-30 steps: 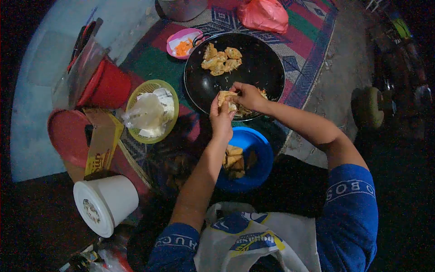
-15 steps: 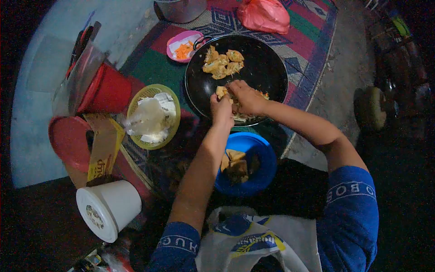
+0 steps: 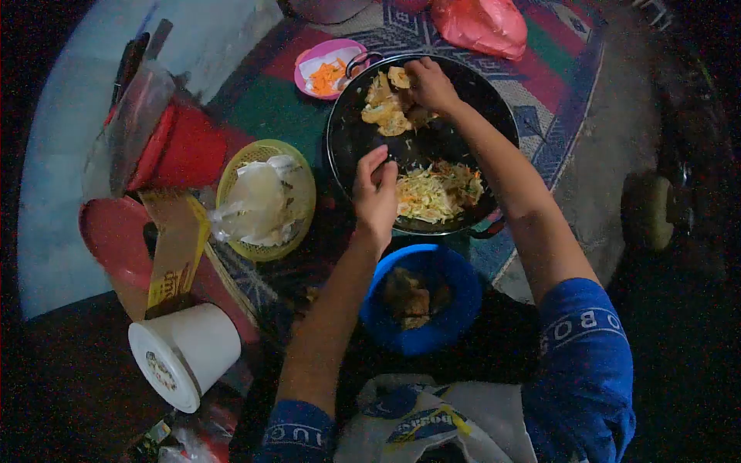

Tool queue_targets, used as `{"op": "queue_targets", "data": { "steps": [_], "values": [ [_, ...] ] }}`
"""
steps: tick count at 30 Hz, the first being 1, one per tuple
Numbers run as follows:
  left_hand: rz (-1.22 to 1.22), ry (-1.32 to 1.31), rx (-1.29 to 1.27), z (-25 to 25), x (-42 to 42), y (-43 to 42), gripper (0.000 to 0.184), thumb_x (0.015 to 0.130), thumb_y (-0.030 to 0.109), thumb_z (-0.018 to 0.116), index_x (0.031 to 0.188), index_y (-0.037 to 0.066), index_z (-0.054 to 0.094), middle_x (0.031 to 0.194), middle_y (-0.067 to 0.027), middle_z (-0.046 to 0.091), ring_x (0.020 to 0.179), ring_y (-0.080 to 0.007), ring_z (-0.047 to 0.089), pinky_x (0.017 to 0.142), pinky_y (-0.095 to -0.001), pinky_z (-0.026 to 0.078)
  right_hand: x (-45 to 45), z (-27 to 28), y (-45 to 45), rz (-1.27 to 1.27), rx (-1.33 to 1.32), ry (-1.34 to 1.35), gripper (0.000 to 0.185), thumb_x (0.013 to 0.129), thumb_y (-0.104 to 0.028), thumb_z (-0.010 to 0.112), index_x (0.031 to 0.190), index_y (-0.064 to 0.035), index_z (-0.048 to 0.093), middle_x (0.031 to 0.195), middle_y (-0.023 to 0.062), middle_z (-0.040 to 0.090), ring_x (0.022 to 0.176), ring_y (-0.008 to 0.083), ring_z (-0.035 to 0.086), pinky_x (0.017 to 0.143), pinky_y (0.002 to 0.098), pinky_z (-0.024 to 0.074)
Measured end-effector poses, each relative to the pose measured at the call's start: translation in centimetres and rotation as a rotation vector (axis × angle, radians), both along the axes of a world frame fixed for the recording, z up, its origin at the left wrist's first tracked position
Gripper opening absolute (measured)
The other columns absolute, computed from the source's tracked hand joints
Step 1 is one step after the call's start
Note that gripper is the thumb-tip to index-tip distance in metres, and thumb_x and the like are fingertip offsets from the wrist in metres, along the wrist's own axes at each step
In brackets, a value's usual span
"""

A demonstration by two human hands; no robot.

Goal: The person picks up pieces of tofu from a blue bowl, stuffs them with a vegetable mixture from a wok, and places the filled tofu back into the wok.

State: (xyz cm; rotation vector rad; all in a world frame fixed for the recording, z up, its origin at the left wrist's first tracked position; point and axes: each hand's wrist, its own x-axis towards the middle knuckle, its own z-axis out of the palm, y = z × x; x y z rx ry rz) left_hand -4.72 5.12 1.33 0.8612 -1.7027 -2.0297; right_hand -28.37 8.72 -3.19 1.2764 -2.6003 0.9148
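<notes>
A dark wok [image 3: 351,166] holds stuffed fried tofu pieces [image 3: 382,108] at its far side and a heap of shredded vegetables [image 3: 438,193] at its near side. My right hand [image 3: 434,86] reaches over the far side, its fingers curled against one stuffed tofu piece at the edge of the group; its palm hides part of the pile. At the wok's left rim is my left hand [image 3: 376,191], thumb and fingers apart with nothing between them. Just below the wok, a blue bowl [image 3: 467,301] contains several brown tofu pieces [image 3: 413,301].
A yellow basket [image 3: 309,189] with a plastic bag and a pink bowl [image 3: 299,73] of orange shreds flank the wok's left. Farther left are a red bucket [image 3: 189,150], a cardboard box [image 3: 176,262] and a white lidded tub [image 3: 204,343]. A red plastic bag [image 3: 482,27] lies behind.
My right hand has moved from beside my left hand to the far tofu group. My left hand no longer holds a tofu piece, and the shredded vegetables are uncovered. The view has shifted slightly.
</notes>
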Motion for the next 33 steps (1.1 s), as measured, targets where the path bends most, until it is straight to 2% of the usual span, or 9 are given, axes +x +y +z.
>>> {"op": "queue_targets", "data": {
  "steps": [3, 7, 10, 12, 13, 18, 23, 29, 33],
  "values": [
    [0.055, 0.010, -0.178, -1.4, 1.5, -0.2, 0.025, 0.078, 0.009, 0.050, 0.103, 0.004, 0.049, 0.097, -0.0084, 0.053, 0.084, -0.0144, 0.051, 0.076, -0.0252, 0.039, -0.8, -2.3, -1.0, -0.077, 0.378, 0.246, 0.036, 0.071, -0.016, 0.054, 0.105, -0.0071, 0.045, 0.107, 0.0125, 0.044, 0.097, 0.0298, 0.044, 0.075, 0.0390, 0.0412],
    [0.018, -0.037, -0.223, -1.3, 3.1, -0.4, 0.020, 0.077, 0.010, 0.052, 0.096, 0.003, 0.054, 0.093, -0.0072, 0.055, 0.082, -0.0133, 0.051, 0.073, -0.0238, 0.040, -0.5, -2.1, 0.0, -0.193, 0.257, 0.363, 0.027, 0.071, -0.015, 0.054, 0.096, -0.0068, 0.050, 0.099, 0.0104, 0.051, 0.091, 0.0271, 0.049, 0.072, 0.0369, 0.0426],
    [-0.075, -0.088, -0.448, 0.4, 4.4, -0.8, 0.020, 0.077, 0.011, 0.053, 0.095, 0.003, 0.054, 0.090, -0.0070, 0.055, 0.080, -0.0133, 0.051, 0.071, -0.0241, 0.041, 0.8, 2.3, 1.8, -0.151, 0.467, -0.104, 0.068, 0.068, -0.026, 0.061, 0.125, -0.0097, 0.027, 0.126, 0.0140, 0.031, 0.117, 0.0346, 0.025, 0.095, 0.0416, 0.0236],
    [-0.178, -0.263, -0.316, 1.6, 5.6, -0.9, 0.021, 0.076, 0.015, 0.055, 0.093, 0.003, 0.055, 0.088, -0.0070, 0.055, 0.080, -0.0142, 0.051, 0.071, -0.0255, 0.041, 6.6, 5.9, 4.6, 0.269, 0.119, -0.308, 0.030, 0.063, -0.014, 0.062, 0.090, -0.0052, 0.053, 0.085, 0.0092, 0.055, 0.083, 0.0244, 0.052, 0.072, 0.0342, 0.0420],
    [-0.233, -0.361, -0.158, 1.7, 6.4, -1.3, 0.025, 0.073, 0.017, 0.057, 0.093, 0.003, 0.054, 0.086, -0.0090, 0.055, 0.082, -0.0199, 0.052, 0.075, -0.0304, 0.041, 8.9, 6.1, 5.8, 0.393, 0.112, -0.388, 0.023, 0.065, -0.009, 0.059, 0.086, -0.0043, 0.054, 0.081, 0.0098, 0.056, 0.079, 0.0237, 0.054, 0.071, 0.0324, 0.0423],
    [-0.829, -0.189, -0.791, 11.7, 13.9, -2.8, 0.029, 0.069, 0.015, 0.060, 0.093, 0.002, 0.051, 0.108, -0.0183, 0.042, 0.101, -0.0336, 0.040, 0.086, -0.0385, 0.032, 17.6, 6.7, 12.1, 0.710, 0.669, -0.527, 0.030, 0.059, 0.005, 0.051, 0.087, -0.0051, 0.055, 0.090, 0.0129, 0.054, 0.083, 0.0292, 0.054, 0.074, 0.0356, 0.0436],
    [-0.892, -0.620, -0.663, 18.2, 22.6, -0.8, 0.040, 0.067, 0.018, 0.061, 0.103, 0.007, 0.048, 0.111, -0.0170, 0.041, 0.103, -0.0327, 0.037, 0.088, -0.0414, 0.030, 21.3, 7.2, 12.6, 0.530, 0.377, -0.123, 0.045, 0.063, -0.004, 0.055, 0.106, -0.0070, 0.042, 0.117, 0.0151, 0.033, 0.078, 0.0318, 0.055, 0.064, 0.0338, 0.0478],
    [-0.718, -0.604, -0.755, 16.3, 23.6, -0.2, 0.039, 0.067, 0.020, 0.062, 0.102, 0.006, 0.048, 0.112, -0.0168, 0.041, 0.104, -0.0325, 0.036, 0.088, -0.0415, 0.029, 26.7, 24.5, 15.0, 0.513, 0.161, -0.126, 0.025, 0.065, -0.022, 0.055, 0.088, -0.0134, 0.050, 0.083, 0.0050, 0.046, 0.076, 0.0205, 0.050, 0.063, 0.0336, 0.0430],
    [-0.763, -0.781, -0.683, 20.5, 20.3, 2.0, 0.042, 0.067, 0.019, 0.061, 0.105, 0.006, 0.047, 0.114, -0.0164, 0.039, 0.105, -0.0326, 0.035, 0.089, -0.0413, 0.029, 30.8, 24.3, 19.9, 0.188, 0.101, -0.308, 0.021, 0.063, -0.009, 0.054, 0.084, -0.0116, 0.051, 0.081, 0.0071, 0.051, 0.075, 0.0205, 0.053, 0.062, 0.0309, 0.0457]
  ]
}}
